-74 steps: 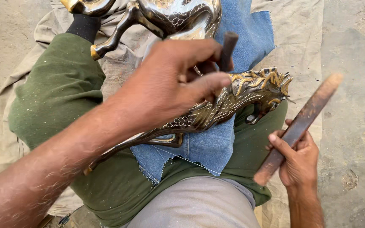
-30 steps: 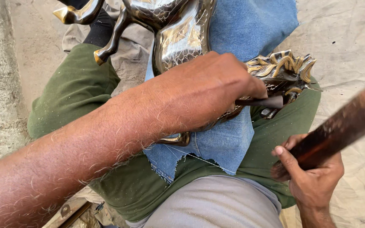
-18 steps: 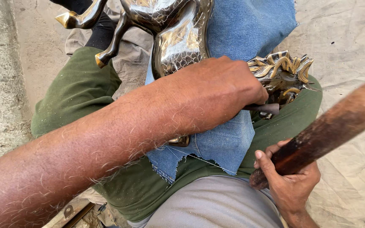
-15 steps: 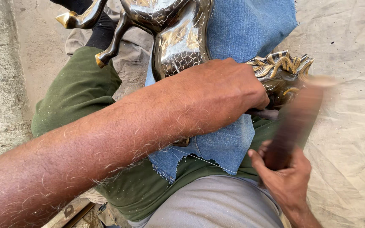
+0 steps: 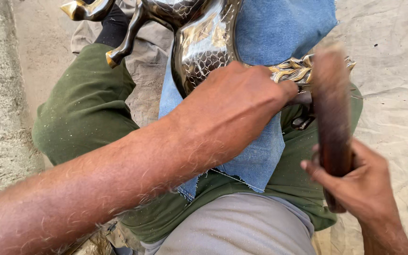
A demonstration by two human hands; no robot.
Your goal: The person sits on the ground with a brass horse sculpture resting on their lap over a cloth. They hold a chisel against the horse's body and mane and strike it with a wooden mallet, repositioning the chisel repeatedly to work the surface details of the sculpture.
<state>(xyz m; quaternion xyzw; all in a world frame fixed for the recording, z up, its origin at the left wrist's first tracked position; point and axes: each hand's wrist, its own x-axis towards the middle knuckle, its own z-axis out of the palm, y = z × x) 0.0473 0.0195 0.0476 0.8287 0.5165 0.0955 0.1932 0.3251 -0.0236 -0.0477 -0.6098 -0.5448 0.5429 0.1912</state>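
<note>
Brass-toned figure [image 5: 199,52] lies across our lap on blue denim [image 5: 279,33]; left hand [image 5: 232,104] clamps what looks like a punch, right hand [image 5: 360,189] fingers wrapped around the blurred wooden mallet [image 5: 331,108].

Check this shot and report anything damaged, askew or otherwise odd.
Nothing looks broken or spilled. The blue denim cloth under the metal figure has a frayed, ragged lower edge, and pale specks dust the green trousers. The wooden stick in the right hand is motion-blurred; the left hand rests on the figure.
</note>
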